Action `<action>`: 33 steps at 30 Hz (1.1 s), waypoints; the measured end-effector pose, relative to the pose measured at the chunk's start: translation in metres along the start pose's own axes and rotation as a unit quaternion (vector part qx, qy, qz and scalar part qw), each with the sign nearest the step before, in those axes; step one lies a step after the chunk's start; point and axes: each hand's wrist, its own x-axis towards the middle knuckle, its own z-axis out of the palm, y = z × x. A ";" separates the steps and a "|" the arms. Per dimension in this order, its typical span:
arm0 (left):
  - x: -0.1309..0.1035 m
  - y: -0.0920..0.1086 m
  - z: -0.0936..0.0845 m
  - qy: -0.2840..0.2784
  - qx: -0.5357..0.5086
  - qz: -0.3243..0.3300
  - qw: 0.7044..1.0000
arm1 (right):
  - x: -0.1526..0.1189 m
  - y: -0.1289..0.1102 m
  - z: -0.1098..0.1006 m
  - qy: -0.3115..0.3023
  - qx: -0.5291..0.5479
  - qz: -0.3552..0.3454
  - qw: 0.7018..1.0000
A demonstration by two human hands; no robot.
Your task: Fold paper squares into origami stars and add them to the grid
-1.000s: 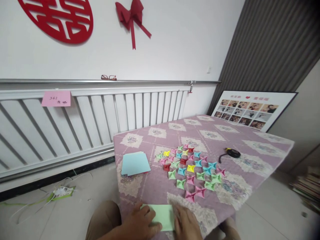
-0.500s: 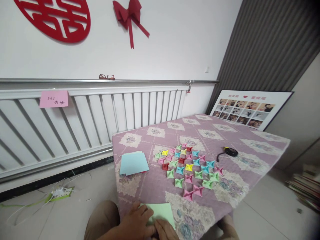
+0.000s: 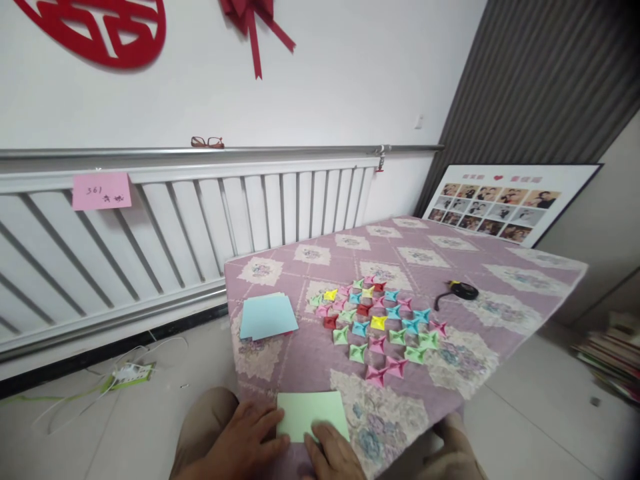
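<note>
A light green sheet of paper (image 3: 311, 408) lies flat at the near edge of the cloth-covered table. My left hand (image 3: 250, 437) rests at its left edge, fingers apart, with fingertips touching the paper. On the sheet's lower right part lies my right hand (image 3: 334, 455), its fingers bent and resting on the paper. Beyond the sheet, several small folded paper pieces in pink (image 3: 375, 375), green (image 3: 357, 353), yellow (image 3: 379, 323), blue (image 3: 361, 329) and red stand in a cluster. A stack of light blue paper (image 3: 269, 316) sits at the table's left side.
A black tape measure (image 3: 464, 291) lies on the right of the patterned tablecloth (image 3: 300, 363). Behind the table are a white radiator (image 3: 250, 207) and a photo board (image 3: 515, 203). A power strip (image 3: 131, 375) with cables is on the floor at left.
My left hand has moved left off the middle of the green sheet to its edge, and its fingers have spread. My right hand has shifted slightly right. The view has tilted down a little.
</note>
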 end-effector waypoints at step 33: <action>-0.014 0.010 -0.010 -0.145 -0.120 -0.131 0.973 | -0.007 -0.007 -0.050 -0.106 0.065 0.096 0.988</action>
